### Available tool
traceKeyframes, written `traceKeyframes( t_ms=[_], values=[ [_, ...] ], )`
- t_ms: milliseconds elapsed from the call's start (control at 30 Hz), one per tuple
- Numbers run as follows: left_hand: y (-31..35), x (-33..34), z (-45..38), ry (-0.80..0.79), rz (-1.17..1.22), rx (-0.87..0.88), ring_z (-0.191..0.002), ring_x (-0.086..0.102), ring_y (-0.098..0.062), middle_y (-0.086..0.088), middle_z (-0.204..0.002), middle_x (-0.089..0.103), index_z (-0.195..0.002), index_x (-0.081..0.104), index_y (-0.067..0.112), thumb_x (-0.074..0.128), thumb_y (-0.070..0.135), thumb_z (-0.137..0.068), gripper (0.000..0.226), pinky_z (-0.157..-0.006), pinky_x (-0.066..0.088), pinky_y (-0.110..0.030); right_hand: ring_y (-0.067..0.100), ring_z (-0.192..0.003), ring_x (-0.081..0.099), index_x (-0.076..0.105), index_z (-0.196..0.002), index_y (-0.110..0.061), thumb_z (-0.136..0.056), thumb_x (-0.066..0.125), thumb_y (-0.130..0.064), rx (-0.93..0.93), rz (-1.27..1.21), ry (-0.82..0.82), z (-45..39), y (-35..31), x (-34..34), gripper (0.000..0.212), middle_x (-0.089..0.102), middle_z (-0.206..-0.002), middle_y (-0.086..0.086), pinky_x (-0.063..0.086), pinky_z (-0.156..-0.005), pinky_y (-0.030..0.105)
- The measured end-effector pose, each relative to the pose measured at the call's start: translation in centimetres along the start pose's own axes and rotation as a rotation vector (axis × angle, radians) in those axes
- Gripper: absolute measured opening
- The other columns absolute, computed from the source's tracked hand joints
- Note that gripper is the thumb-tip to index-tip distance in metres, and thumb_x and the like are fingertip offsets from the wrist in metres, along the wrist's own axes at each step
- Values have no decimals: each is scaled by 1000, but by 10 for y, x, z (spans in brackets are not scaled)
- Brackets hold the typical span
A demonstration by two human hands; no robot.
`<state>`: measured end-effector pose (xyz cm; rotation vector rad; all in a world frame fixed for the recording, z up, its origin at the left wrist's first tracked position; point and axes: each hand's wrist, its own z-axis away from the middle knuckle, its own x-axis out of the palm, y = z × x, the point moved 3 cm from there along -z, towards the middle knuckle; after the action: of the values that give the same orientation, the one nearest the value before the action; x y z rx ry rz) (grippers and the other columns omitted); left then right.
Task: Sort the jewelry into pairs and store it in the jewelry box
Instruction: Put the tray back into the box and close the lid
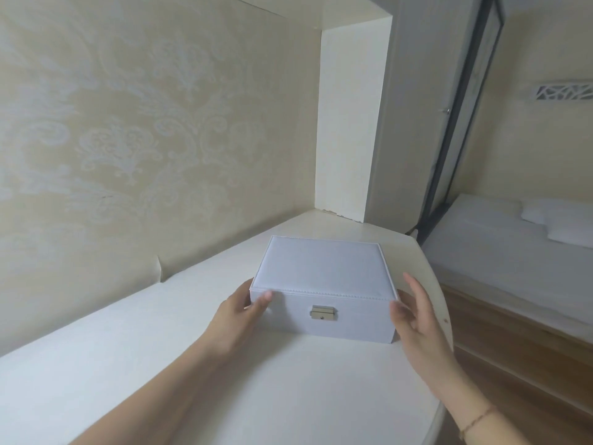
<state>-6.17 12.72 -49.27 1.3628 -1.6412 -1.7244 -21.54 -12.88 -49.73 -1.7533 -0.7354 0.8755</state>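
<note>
Stitched white leatherette jewelry box (321,271), rectangular, lid closed, metal clasp (323,313)

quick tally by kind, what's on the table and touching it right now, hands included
jewelry box, white, lid closed: 1
metal clasp on its front: 1
hands on the box: 2, left hand and right hand
loose jewelry on the table: 0 visible
total: 4

The jewelry box (321,268) looks like smooth, stitched white faux leather with a shiny metal clasp (323,313); the tabletop (160,348) is matt white.
</note>
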Motion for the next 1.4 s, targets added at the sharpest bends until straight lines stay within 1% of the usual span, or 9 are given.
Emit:
traceKeyframes(
  t_ms=[133,233,400,667,767,900,1033,1200,1400],
  values=[
    [-2,0,0,34,-187,12,-99,60,12,39,-107,63,-113,56,47,77,40,-81,39,-76,44,-9,14,-111,55,2,-131,-68,-81,74,-33,-12,305,-112,-3,5,4,95,54,-128,-15,47,-91,34],
    [-2,4,-4,94,-190,33,-96,63,8,35,-103,66,-109,61,42,78,46,-76,38,-76,47,-15,6,-102,56,12,-133,-60,-85,72,-20,-27,225,-128,-12,9,4,87,51,-126,-18,46,-73,17],
    [37,15,-28,185,-250,157,-80,65,6,34,-95,68,-109,63,42,71,60,-73,41,-68,52,-19,15,-119,51,36,-115,-66,-78,75,-4,-168,43,-69,-51,10,-13,82,48,-133,-10,47,-86,12],
    [182,3,-56,252,-312,179,-75,69,-20,22,-92,72,-116,57,55,75,54,-69,50,-71,59,-34,1,-99,62,58,-102,-54,-64,78,-7,-284,-175,128,-104,-129,-83,63,61,-121,-3,49,-78,7],
    [249,-6,-52,326,-397,196,-77,65,-5,35,-95,67,-121,51,58,69,66,-61,64,-74,55,-23,8,-94,66,61,-102,-47,-57,81,-28,-204,-325,97,-114,-192,-116,53,64,-119,1,55,-73,18],
    [344,-21,-36,426,-574,273,-78,61,-3,36,-88,64,-131,34,62,57,79,-59,78,-65,44,-9,32,-105,64,61,-111,-40,-33,79,-80,-137,-363,94,-129,-267,-160,89,65,-114,2,51,-88,57],
    [410,-33,-29,526,-665,400,-70,66,-10,15,-90,73,-143,39,44,46,83,-74,79,-60,56,-28,35,-100,59,65,-102,-35,-30,84,-75,-137,-474,53,-150,-330,-191,85,61,-114,12,57,-66,42],
    [477,-52,-23,679,-761,475,-65,69,-18,11,-103,74,-151,15,40,41,72,-84,79,-56,56,-31,26,-93,59,63,-110,-33,-34,85,-71,-210,-533,-115,-183,-402,-189,87,65,-101,1,54,-63,41],
    [504,-90,-49,707,-877,338,-61,58,-20,-5,-102,72,-149,3,41,39,58,-94,68,-63,45,-31,25,-86,60,65,-102,-34,-76,72,-50,-202,-598,-178,-249,-436,-132,31,66,-91,-3,52,-68,43]
  ],
)
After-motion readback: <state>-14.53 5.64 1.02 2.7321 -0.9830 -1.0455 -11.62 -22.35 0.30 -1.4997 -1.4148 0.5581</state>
